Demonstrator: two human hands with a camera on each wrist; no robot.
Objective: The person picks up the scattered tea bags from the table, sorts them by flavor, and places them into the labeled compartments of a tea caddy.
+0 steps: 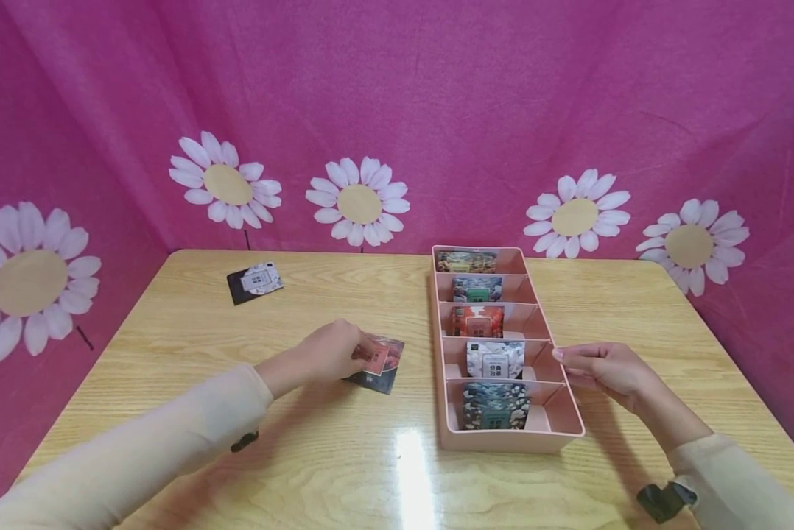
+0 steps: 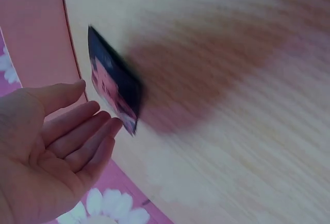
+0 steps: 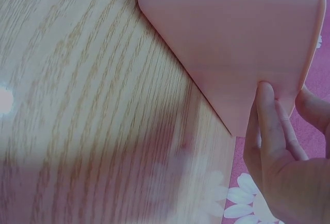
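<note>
A dark tea sachet with a pink-red label (image 1: 389, 364) lies left of the pink divided box (image 1: 510, 442). Over it reaches my left hand (image 1: 334, 352), its fingers overlapping the sachet in the head view. In the left wrist view, thumb and fingers are apart, with the fingertips right at the sachet's edge (image 2: 114, 87). On the box's right side, my right hand (image 1: 612, 372) pinches the rim, thumb on top and fingers against the outer wall (image 3: 232, 44). Each compartment shows sachets, among them a white one (image 1: 495, 361) and a dark teal one (image 1: 496, 406).
Another black-and-white sachet (image 1: 255, 283) lies at the table's back left. Farther compartments hold a red sachet (image 1: 479, 322), a green-labelled one (image 1: 478, 290) and a yellowish one (image 1: 466, 262). A pink curtain with daisies (image 1: 397, 96) encloses the wooden table (image 1: 317, 471).
</note>
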